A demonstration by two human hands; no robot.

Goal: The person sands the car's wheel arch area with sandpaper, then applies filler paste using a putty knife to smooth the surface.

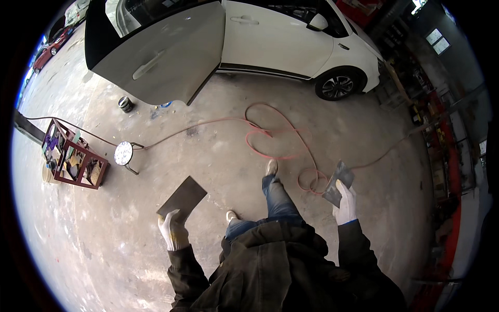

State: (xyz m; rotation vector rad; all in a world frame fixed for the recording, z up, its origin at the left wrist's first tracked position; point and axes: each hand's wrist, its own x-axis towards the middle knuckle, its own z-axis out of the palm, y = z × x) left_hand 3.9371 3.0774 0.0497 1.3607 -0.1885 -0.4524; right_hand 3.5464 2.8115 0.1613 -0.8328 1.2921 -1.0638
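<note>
My left hand (173,229), in a white glove, grips one end of a dark grey, flat rectangular plate (185,196), which slants up and away to the right. On the other side, my gloved right hand (345,203) is closed on a smaller grey flat plate (340,176) with a smeared, worn surface, its thumb lying over the near face. Both plates are held in the air, well apart, on either side of my body. What exact kind of plates they are I cannot tell.
Ahead stands a white car (275,39) with its grey rear door (171,62) swung open. A red hose (283,120) loops across the floor. To the left are a round stool (123,153), a dark red cart (83,182) and a can (125,104). Cluttered shelving (442,140) lines the right.
</note>
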